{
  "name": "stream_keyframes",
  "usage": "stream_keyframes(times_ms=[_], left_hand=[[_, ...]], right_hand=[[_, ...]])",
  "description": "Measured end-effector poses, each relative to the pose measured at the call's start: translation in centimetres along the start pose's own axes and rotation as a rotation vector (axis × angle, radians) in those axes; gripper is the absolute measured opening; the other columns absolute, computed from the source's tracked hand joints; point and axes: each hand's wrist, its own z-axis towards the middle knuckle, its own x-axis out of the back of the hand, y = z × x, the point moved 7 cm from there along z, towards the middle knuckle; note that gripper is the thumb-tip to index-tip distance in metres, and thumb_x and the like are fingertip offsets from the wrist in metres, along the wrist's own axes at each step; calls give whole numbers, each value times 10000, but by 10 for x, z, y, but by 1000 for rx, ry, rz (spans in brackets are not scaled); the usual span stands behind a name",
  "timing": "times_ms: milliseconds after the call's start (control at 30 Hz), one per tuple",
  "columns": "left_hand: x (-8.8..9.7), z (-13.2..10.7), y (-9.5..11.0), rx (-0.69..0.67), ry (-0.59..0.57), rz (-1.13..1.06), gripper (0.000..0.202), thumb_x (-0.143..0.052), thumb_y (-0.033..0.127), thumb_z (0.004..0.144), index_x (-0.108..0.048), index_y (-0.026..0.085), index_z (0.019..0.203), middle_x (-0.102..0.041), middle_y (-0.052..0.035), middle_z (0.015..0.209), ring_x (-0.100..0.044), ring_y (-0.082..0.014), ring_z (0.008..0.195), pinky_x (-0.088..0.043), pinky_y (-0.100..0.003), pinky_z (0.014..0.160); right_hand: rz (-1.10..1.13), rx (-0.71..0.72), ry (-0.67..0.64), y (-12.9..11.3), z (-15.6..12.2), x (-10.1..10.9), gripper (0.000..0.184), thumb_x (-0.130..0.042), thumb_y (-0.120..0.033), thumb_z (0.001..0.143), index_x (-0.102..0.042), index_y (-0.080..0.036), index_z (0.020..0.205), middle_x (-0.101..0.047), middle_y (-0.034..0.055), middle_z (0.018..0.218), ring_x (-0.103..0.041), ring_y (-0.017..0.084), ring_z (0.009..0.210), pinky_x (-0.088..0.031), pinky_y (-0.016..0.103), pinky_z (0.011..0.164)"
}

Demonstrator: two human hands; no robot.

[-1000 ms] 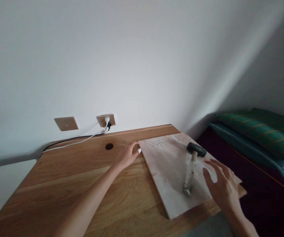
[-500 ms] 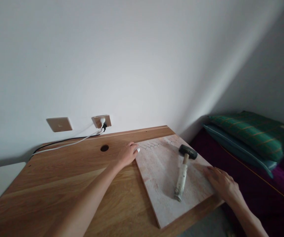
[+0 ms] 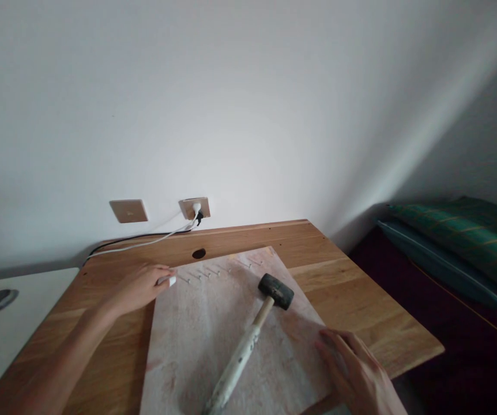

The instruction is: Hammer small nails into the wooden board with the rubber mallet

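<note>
A pale, stained wooden board (image 3: 196, 328) lies on the wooden table. Near its far edge several nails (image 3: 209, 275) stand in a row. On the board rests a mallet with a black head (image 3: 276, 291) and a worn white handle (image 3: 237, 369), pointing toward me. My left hand (image 3: 145, 286) grips the board's far left corner, and something white shows at one fingertip. Along the right edge, my right hand (image 3: 356, 369) is closed round the board, its fingertips partly tucked out of sight. Neither hand touches the mallet.
The wooden table (image 3: 347, 288) meets the wall, with a round cable hole (image 3: 199, 253). A plugged wall socket (image 3: 195, 208) feeds white and black cables along the back. A white surface (image 3: 19, 323) adjoins at left; green checked pillows (image 3: 469, 236) lie on a purple bed at right.
Both hands have shifted the board left and toward me, with the mallet riding on it. More bare tabletop shows on its right. The view has also moved a little.
</note>
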Motion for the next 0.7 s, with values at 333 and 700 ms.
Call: stream_keyframes(times_ms=[333,700], left_hand=[[25,-4,-18,27,-51,12,301,-620,337,797,-782,235,1028,-760,-92,1135,-704,-305,1066,-499,-350,939],[-9,6,9,-170,-50,-76,291,-493,0,774,-673,225,818,-710,-20,817,-662,-197,763,-397,-260,688]], right_hand=[[-92,-18,-127,-52,76,3,304,-427,-437,1054,-685,-288,996,-818,36,880,-808,235,747,-555,260,515],[-225,102,-581,-127,239,-81,235,-632,-355,1029,-698,-147,1115,-750,67,1073,-729,199,948,-594,393,873]])
